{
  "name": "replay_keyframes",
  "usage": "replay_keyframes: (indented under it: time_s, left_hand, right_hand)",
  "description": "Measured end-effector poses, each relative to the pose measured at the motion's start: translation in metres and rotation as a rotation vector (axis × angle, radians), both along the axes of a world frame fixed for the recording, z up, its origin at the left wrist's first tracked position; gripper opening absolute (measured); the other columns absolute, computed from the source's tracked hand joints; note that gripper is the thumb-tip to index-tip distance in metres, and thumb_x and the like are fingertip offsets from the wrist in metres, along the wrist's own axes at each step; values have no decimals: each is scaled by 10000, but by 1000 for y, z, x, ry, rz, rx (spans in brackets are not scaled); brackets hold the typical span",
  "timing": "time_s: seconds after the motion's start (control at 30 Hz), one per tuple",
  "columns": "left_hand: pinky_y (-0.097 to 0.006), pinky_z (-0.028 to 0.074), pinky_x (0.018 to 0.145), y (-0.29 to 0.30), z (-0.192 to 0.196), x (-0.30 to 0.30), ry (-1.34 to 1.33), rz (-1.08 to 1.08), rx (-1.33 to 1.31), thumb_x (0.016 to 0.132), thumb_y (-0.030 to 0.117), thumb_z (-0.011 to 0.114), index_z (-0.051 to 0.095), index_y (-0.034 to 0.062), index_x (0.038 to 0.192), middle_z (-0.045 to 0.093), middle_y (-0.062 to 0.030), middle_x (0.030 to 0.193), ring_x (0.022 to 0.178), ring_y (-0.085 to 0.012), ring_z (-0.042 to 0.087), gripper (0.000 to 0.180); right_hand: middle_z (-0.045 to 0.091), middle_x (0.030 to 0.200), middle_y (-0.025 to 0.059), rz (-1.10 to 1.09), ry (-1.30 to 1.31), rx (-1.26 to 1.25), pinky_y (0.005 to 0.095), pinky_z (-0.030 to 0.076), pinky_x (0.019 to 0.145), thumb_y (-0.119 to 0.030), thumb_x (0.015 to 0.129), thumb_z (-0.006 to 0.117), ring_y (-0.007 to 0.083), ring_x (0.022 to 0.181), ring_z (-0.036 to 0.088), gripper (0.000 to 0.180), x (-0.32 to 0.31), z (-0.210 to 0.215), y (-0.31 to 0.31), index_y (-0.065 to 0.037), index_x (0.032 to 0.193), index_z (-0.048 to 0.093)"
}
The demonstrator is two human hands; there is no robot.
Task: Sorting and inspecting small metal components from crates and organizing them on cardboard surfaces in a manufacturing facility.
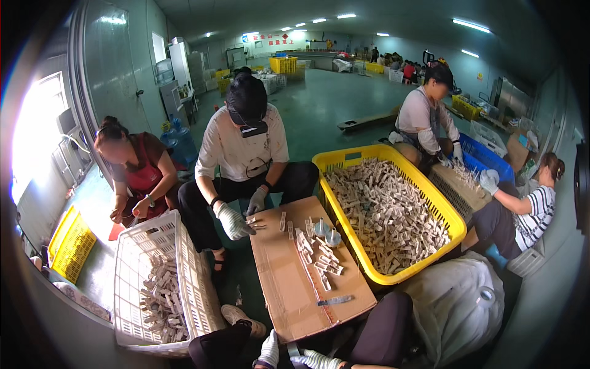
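Low in the picture, my left hand (269, 349) wears a white glove. It is by the near corner of a cardboard sheet (276, 283), fingers pressed together; what they hold, if anything, is hidden. My right hand (316, 359), in a striped white glove, is closed beside it, next to a small grey piece (294, 350) whose kind I cannot make out. On the cardboard lie several pale flat clip-like pieces (329, 264), a grey flat blade-like tool (335, 301) and two small clear containers (332, 238) with upright tips.
A yellow crate (319, 184) heaped with pale pieces stands right of the cardboard, a white crate (126, 289) left. Across sits a co-worker (243, 144) with gloved hands at the cardboard. Other people sit left and right. A white sack (455, 301) lies beside my leg.
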State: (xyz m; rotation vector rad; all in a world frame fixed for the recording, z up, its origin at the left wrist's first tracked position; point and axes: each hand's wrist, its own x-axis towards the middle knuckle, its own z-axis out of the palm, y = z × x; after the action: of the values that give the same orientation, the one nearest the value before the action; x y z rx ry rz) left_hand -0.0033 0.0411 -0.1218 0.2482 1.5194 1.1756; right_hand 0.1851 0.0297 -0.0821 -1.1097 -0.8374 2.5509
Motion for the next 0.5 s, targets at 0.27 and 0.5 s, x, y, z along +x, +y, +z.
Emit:
replay_keyframes:
  time_s: [0.27,0.5]
  left_hand:
    - [-438,409,983,3,14,6,-238,-178,10,784,851,332,469,98,1372,551,-113,1296,1136,-291,515,965]
    - [-472,399,994,-1,15,1,-199,-78,-58,860,793,248,501,66,1339,549,-120,1283,1144,-293,518,906]
  right_hand:
    - [601,1169,12,-1,-80,519,289,399,983,-282,938,579,140,1095,517,409,4,-17,5,-51,1274,551]
    - [608,1145,30,-68,23,331,292,407,968,-293,928,596,152,1056,528,421,-4,-20,2,-44,1265,558]
